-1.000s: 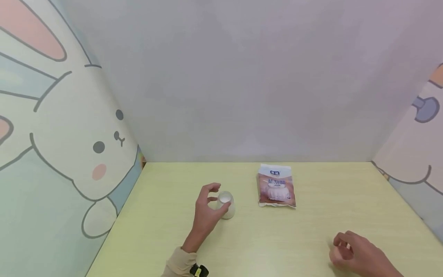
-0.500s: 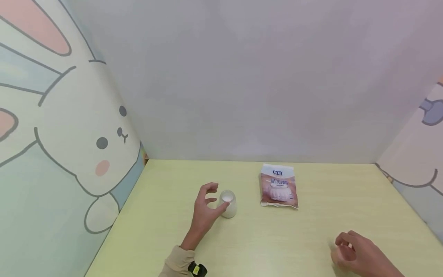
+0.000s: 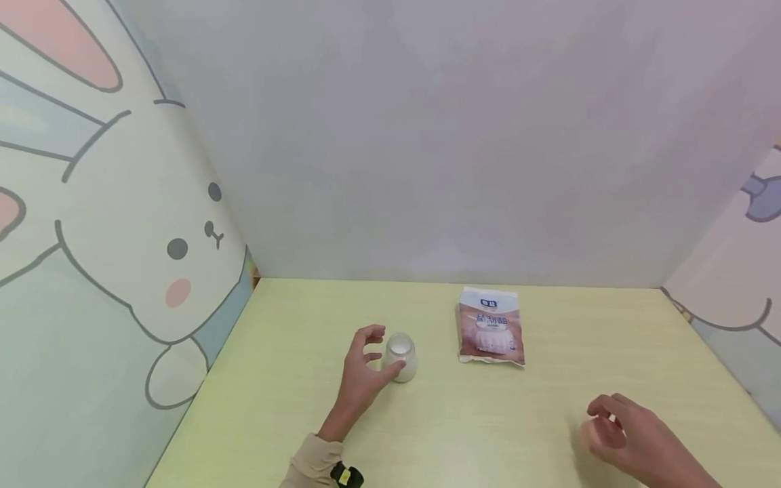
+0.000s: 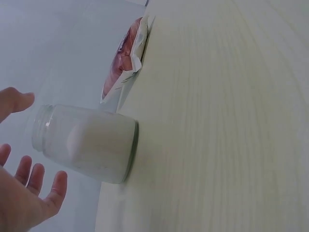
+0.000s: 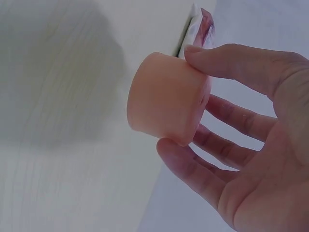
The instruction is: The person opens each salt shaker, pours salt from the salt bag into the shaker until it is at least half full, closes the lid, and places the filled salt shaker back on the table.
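A small glass jar [image 3: 408, 367] stands upright on the table, with white contents visible through its clear wall [image 4: 94, 145]. My left hand [image 3: 357, 381] is beside its neck, thumb and fingers spread around it; a gap shows between them and the glass in the left wrist view. At the right, my right hand [image 3: 648, 444] holds a peach-coloured round cap [image 5: 164, 96] between thumb and fingertips, above the tabletop. Its wider rim points away from the palm. A packet [image 3: 491, 330] with a white top and brown-pink print lies behind the jar, to its right.
The pale yellow table [image 3: 476, 427] runs back to a plain grey wall [image 3: 451, 149]. Cartoon-printed side walls stand at the left [image 3: 122, 271] and right [image 3: 741, 271].
The right hand has risen slightly and moved a little away from me with the cap. The left hand stays by the jar. The head view has shifted slightly.
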`<state>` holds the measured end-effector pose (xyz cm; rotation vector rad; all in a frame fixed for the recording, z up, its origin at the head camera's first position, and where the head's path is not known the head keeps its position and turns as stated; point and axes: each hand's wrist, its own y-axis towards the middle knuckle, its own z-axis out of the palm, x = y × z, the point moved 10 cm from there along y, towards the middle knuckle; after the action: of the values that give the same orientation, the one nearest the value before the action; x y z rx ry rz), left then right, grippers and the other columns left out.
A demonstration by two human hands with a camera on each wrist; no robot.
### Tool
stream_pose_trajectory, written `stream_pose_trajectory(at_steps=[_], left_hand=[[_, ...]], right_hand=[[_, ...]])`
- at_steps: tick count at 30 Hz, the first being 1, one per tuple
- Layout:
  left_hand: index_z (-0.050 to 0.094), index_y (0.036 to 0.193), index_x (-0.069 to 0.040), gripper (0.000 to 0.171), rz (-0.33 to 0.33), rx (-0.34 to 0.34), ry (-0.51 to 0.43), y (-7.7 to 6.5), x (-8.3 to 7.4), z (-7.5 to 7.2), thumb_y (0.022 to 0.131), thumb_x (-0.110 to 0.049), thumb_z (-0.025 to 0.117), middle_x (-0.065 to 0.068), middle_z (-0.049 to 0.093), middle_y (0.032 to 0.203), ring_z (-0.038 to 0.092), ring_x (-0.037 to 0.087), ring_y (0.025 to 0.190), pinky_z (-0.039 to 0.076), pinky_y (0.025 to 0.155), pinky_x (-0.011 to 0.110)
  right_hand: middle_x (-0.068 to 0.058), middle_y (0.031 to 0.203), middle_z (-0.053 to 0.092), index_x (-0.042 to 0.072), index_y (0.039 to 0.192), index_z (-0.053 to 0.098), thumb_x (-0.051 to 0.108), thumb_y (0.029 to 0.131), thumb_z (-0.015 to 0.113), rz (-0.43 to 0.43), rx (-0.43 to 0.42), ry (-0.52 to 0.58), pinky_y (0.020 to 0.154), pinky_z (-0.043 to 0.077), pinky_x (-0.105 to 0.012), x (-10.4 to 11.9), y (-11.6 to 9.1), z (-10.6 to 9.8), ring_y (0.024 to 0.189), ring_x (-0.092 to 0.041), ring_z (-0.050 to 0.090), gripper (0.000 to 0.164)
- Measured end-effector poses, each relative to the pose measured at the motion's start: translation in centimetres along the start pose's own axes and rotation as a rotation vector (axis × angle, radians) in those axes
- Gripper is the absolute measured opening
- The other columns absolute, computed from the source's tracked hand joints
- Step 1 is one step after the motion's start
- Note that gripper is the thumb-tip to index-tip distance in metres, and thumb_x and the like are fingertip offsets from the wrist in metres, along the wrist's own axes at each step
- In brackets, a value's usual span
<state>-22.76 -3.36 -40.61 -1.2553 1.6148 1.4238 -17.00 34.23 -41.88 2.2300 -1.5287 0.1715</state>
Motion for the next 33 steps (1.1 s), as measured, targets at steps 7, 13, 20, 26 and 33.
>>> stream_pose_trajectory(at_steps=[7, 13, 20, 26, 33], left_hand=[[0.045, 0.116, -0.004, 0.060, -0.025, 0.015, -0.012, -0.1, 0.6, 0.2, 0.064, -0.005, 0.076, 0.011, 0.049, 0.110, 0.045, 0.030, 0.102, 0.044, 0.079, 0.053], [0.045, 0.117, -0.012, 0.064, -0.092, 0.031, 0.002, 0.0, 3.6, 0.6, 0.063, -0.012, 0.079, 0.009, 0.048, 0.112, 0.045, 0.029, 0.104, 0.044, 0.080, 0.049], [0.044, 0.118, -0.012, 0.066, -0.097, 0.038, 0.017, 0.2, 4.8, 1.1, 0.062, -0.018, 0.079, 0.007, 0.049, 0.112, 0.046, 0.024, 0.102, 0.046, 0.078, 0.045], [0.044, 0.117, -0.014, 0.065, -0.106, 0.040, 0.005, 0.2, 5.3, 1.3, 0.062, -0.018, 0.079, 0.002, 0.049, 0.110, 0.046, 0.022, 0.101, 0.047, 0.078, 0.045], [0.043, 0.116, -0.005, 0.063, -0.113, 0.052, -0.007, 0.2, 4.8, 1.3, 0.064, -0.012, 0.077, 0.010, 0.049, 0.111, 0.046, 0.028, 0.102, 0.045, 0.078, 0.049]], right_hand=[[0.017, 0.073, 0.046, 0.020, 0.083, 0.056, 0.021, 0.057, 0.079, 0.009, -0.009, 0.002, 0.049, 0.035, -0.018, 0.4, 0.4, -0.6, 0.063, 0.004, 0.039, 0.035], [0.016, 0.071, 0.045, 0.018, 0.082, 0.056, 0.010, 0.059, 0.076, -0.041, -0.067, 0.003, 0.049, 0.036, -0.017, 1.7, 1.1, -1.8, 0.062, 0.004, 0.041, 0.032], [0.016, 0.070, 0.046, 0.019, 0.082, 0.056, 0.007, 0.061, 0.073, -0.075, -0.102, -0.025, 0.049, 0.037, -0.018, 2.6, 2.1, -2.7, 0.062, 0.002, 0.042, 0.030], [0.014, 0.073, 0.048, 0.018, 0.083, 0.056, 0.011, 0.057, 0.078, -0.075, -0.101, -0.018, 0.047, 0.036, -0.017, 2.9, 2.7, -3.2, 0.064, 0.001, 0.044, 0.035], [0.013, 0.075, 0.049, 0.018, 0.085, 0.057, 0.012, 0.058, 0.078, -0.102, -0.102, -0.022, 0.046, 0.036, -0.016, 4.1, 3.6, -3.8, 0.063, 0.001, 0.044, 0.035]])
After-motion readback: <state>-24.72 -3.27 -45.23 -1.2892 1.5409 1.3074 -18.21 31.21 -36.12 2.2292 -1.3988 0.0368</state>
